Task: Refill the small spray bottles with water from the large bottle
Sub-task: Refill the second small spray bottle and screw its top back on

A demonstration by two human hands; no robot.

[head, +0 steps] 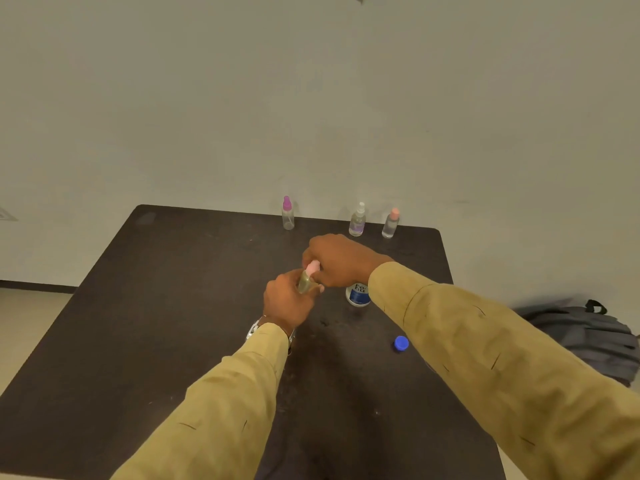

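Note:
Over the middle of the black table (138, 323), my left hand (287, 301) grips the body of a small clear spray bottle (305, 283). My right hand (337, 259) is closed around that bottle's pink spray top (312, 266). The large bottle (357, 295), with a blue and white label, stands just right of my hands, mostly hidden behind my right wrist. Its blue cap (401, 343) lies loose on the table nearer to me. Three more small spray bottles stand along the far edge: a magenta-topped one (287, 213), a white-topped one (358, 220) and a peach-topped one (391, 224).
A grey backpack (585, 336) lies on the floor off the table's right side. A plain wall rises directly behind the far table edge. A watch sits on my left wrist (254, 329).

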